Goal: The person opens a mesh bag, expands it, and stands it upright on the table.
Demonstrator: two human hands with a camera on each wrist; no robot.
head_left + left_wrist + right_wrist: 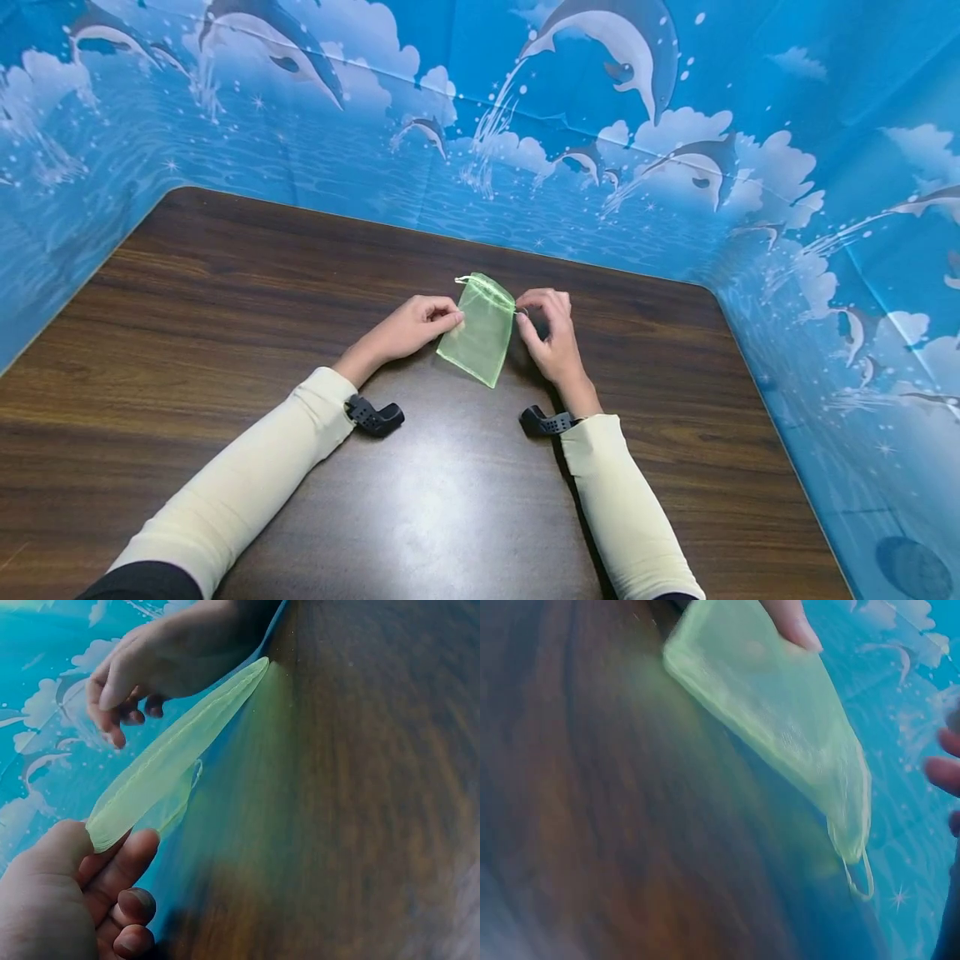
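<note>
The sheer green drawstring pouch point(478, 333) was over the dark wood-grain table point(247, 275), its edge pinched by the left hand point(408, 327) between thumb and fingers. The right hand point(555, 337), its thumb and fingers loosely curved and parted, held nothing just beside the pouch; behind hung a blue dolphin-print backdrop point(352, 158)

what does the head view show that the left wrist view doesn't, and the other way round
Only the head view: the cream arm sleeves and black wrist cameras.

Only the left wrist view: the lower fingertips of the left hand, beneath its pinch on the green mesh drawstring bag.

Both: that bag, the left hand, the right hand, the dark wood tabletop and the blue dolphin-print backdrop.
</note>
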